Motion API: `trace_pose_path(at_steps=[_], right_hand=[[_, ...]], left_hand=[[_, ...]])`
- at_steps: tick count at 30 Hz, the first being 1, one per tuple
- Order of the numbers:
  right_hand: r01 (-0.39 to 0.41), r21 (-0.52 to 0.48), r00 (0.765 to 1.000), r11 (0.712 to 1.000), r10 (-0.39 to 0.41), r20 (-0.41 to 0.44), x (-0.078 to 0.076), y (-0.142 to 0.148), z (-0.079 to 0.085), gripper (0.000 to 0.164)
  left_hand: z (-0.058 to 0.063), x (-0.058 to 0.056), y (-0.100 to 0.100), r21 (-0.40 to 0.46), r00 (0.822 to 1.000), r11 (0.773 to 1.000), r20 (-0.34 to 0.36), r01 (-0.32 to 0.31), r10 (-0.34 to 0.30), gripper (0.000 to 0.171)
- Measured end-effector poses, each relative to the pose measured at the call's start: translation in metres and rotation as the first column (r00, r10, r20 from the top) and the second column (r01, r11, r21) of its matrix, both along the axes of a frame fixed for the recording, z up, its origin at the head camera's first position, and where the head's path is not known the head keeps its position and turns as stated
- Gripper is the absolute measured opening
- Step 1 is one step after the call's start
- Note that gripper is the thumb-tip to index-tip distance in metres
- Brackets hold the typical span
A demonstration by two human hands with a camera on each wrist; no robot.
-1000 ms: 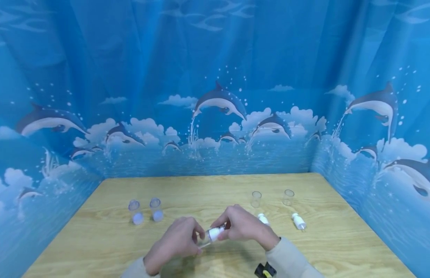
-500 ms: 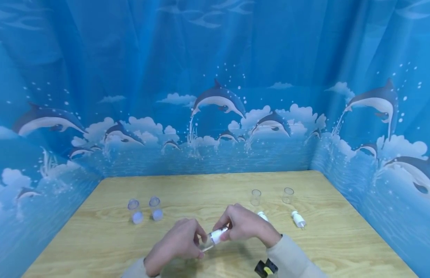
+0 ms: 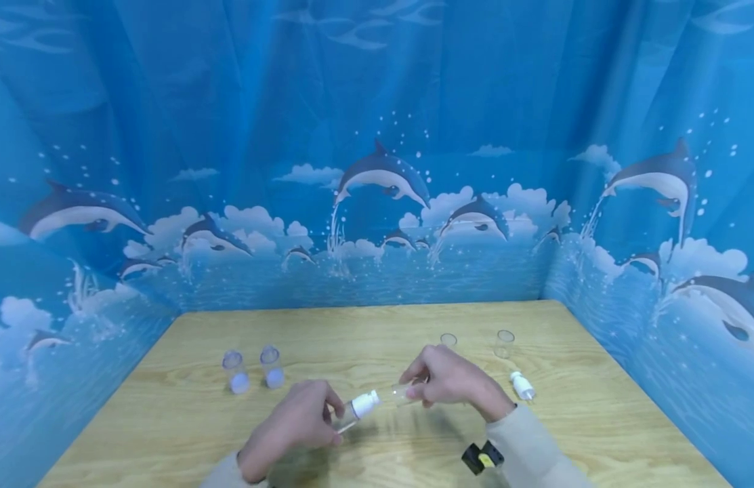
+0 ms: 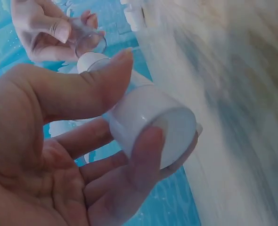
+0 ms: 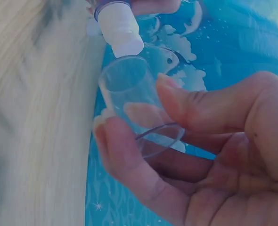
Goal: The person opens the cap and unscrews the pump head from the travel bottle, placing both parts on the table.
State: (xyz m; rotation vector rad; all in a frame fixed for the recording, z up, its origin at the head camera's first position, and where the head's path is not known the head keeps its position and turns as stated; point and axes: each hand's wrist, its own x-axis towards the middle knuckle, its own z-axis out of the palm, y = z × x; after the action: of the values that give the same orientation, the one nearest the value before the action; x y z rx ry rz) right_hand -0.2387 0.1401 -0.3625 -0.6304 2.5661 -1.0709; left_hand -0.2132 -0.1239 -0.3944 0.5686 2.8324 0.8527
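My left hand (image 3: 300, 420) holds a small clear bottle with a white pump top (image 3: 366, 404), tilted up to the right above the table. In the left wrist view, thumb and fingers are around the bottle (image 4: 153, 117), its round base toward the camera. My right hand (image 3: 450, 379) pinches a clear cap (image 3: 400, 394) between thumb and fingers. In the right wrist view, the see-through cap (image 5: 129, 89) has its far rim close to the pump's white tip (image 5: 127, 44). Whether they touch is hard to tell there; the head view shows a small gap.
On the wooden table (image 3: 187, 420), two clear containers with whitish bases (image 3: 239, 383) are at left. Two clear caps (image 3: 504, 344) stand at back right, one partly behind my right hand. A white pump top (image 3: 523, 386) lies nearby. A black-and-yellow device (image 3: 482, 458) is beside the right sleeve.
My right hand has moved right and slightly up, drawing the clear cap away from the pump end. The white pump top now shows bare. My left hand has shifted slightly left with the bottle.
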Motion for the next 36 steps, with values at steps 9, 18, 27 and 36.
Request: trace_pose_path(at_steps=[9, 18, 27, 36], right_hand=[[-0.042, 0.039, 0.997, 0.998, 0.044, -0.058, -0.005, 0.002, 0.001, 0.026], [-0.035, 0.105, 0.99, 0.994, 0.049, -0.133, -0.001, -0.004, 0.002, 0.029], [-0.018, 0.154, 0.989, 0.988, 0.04, -0.143, 0.0, -0.007, 0.002, 0.032], [0.002, 0.236, 0.99, 0.972, 0.031, -0.135, -0.009, -0.01, 0.006, 0.032]], left_hand=[[0.001, -0.004, -0.001, 0.004, 1.0, 1.0, 0.004, 0.024, -0.024, 0.035], [0.005, -0.006, -0.002, -0.004, 0.999, 1.0, 0.032, -0.019, 0.019, 0.04], [0.009, -0.008, -0.007, -0.005, 0.999, 0.999, 0.037, -0.039, 0.04, 0.04], [0.009, -0.011, -0.009, -0.028, 0.998, 0.998, 0.028, -0.055, 0.056, 0.041]])
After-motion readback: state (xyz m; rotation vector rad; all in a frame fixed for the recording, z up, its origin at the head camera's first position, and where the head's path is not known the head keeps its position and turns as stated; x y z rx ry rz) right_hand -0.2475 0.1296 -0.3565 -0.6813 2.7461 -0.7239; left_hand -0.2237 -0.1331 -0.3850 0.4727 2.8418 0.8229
